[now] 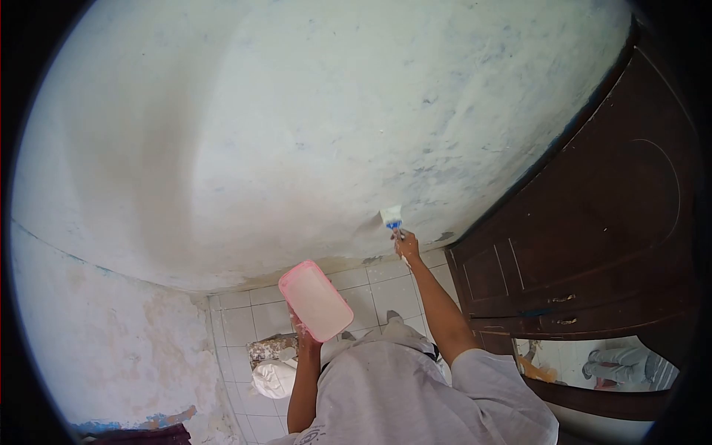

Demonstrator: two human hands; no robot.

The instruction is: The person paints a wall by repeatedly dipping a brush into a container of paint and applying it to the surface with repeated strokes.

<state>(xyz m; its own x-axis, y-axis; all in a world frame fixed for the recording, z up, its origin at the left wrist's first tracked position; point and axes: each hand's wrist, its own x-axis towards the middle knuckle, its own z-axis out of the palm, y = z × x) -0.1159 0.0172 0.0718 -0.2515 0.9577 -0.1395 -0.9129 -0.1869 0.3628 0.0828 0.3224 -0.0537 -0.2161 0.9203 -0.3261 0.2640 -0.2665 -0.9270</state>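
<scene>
My right hand (405, 244) reaches out to the wall (311, 178), its fingers clenched around the handle of a flat-headed tool (391, 216). The head is white with a blue band and points away from me, at the low part of the wall; I cannot tell whether its edge touches the surface. Grey-blue patches mark the wall beyond it.

My left hand (302, 328) grasps a pink tub (317, 300) by its near left side, some of the fingers hidden beneath it. The tub is tilted in my view, above the tiled floor (386, 294), left of the tool and nearer to me, well apart from it. Off-white material fills it.

Below the tub, to the left, a stained block (271, 349) sits on the tiles, with a white bag (274, 379) just on its near side. On the right stands a dark wooden cabinet (571, 222), with two metal handles and, nearer, a mirror (571, 356) reflecting a person's legs.
</scene>
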